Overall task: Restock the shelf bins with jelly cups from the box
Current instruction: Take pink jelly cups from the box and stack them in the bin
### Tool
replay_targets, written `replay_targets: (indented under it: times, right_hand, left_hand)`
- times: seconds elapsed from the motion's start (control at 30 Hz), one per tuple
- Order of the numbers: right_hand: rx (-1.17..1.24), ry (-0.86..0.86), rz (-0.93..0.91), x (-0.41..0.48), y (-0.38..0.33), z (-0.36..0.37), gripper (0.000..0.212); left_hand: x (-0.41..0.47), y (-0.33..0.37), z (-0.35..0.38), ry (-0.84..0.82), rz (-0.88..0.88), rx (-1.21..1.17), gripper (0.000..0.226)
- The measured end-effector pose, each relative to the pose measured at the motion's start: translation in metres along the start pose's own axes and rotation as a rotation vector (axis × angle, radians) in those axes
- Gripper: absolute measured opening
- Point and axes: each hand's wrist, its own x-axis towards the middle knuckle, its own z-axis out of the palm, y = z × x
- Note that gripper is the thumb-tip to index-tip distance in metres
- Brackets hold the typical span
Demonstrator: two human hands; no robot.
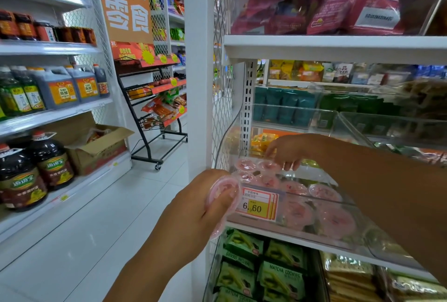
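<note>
Clear shelf bin has about eight pink jelly cups in it. My left hand grips two spare cups just outside its front-left corner. My right hand is curled over the back row, and I can't tell if it's pinching one.

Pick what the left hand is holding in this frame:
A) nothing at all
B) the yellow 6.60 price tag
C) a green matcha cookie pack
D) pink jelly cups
D: the left hand has its fingers and thumb curled round pink jelly cups, just in front of the shelf.
</note>
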Motion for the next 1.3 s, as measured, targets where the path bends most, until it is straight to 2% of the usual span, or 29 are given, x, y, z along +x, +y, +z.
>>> replay_targets:
  times: [0.07,0.17,0.27,0.4,0.5,0.6,0.7,0.8,0.9,1.0,1.17,1.3]
  right_hand:
    - [-0.092,0.054,-0.055,-0.012,-0.006,-0.011,0.052]
    - [-0.004,0.094,-0.227,-0.044,-0.018,-0.03,0.032]
    - [0.224,-0.029,-0.41,-0.092,-0.031,-0.035,0.02]
    - [0.253,-0.139,-0.597,-0.131,-0.048,-0.019,0.027]
    - [0.258,-0.081,-0.648,-0.133,-0.058,-0.004,0.028]
    - [0.258,0.022,-0.671,-0.127,-0.064,0.008,0.015]
    - [0.255,0.034,-0.638,-0.121,-0.064,0.0,0.009]
    - [0.167,0.113,-0.498,-0.107,-0.047,-0.037,0.008]
    - [-0.037,0.136,-0.248,-0.07,-0.016,-0.06,0.009]
    - [-0.221,0.065,-0.046,-0.031,0.01,-0.046,0.019]
    - [-0.247,-0.074,0.062,-0.006,0.021,-0.03,0.021]
    - [-0.281,-0.034,0.08,-0.002,0.024,-0.018,0.022]
  left_hand:
    - [0.0,0.003,-0.001,0.005,-0.007,0.002,0.039]
    - [0.002,0.01,-0.004,0.007,-0.053,0.075,0.033]
    - [0.004,0.02,-0.007,0.028,-0.09,0.18,0.037]
    - [0.005,0.028,-0.007,0.05,-0.102,0.222,0.034]
    - [0.005,0.029,-0.005,0.073,-0.105,0.222,0.039]
    - [0.004,0.03,-0.004,0.068,-0.108,0.208,0.048]
    - [0.003,0.03,-0.007,0.011,-0.111,0.185,0.06]
    - [0.003,0.026,-0.011,-0.044,-0.116,0.187,0.071]
    - [0.002,0.021,-0.009,-0.036,-0.097,0.201,0.058]
    - [0.002,0.016,-0.006,-0.006,-0.07,0.237,0.044]
    - [0.003,0.017,-0.005,0.006,-0.069,0.212,0.04]
    - [0.001,0.023,-0.007,0.013,-0.058,0.225,0.041]
